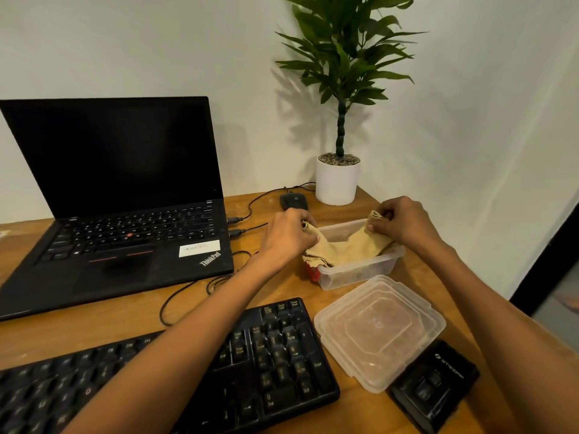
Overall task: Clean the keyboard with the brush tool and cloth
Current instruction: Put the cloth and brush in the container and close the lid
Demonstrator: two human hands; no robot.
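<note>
Evidently fetching the cloth from the open plastic tub beyond the keyboard, pinching one corner in the left hand and another in the right hand; next, lift it clear and bring it down to the keys.

Head-worn wide camera looks forward and down, close over the desk.

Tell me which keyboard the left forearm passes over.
The separate black keyboard at the table's near edge; the laptop's built-in keyboard lies farther back, uncovered.
</note>
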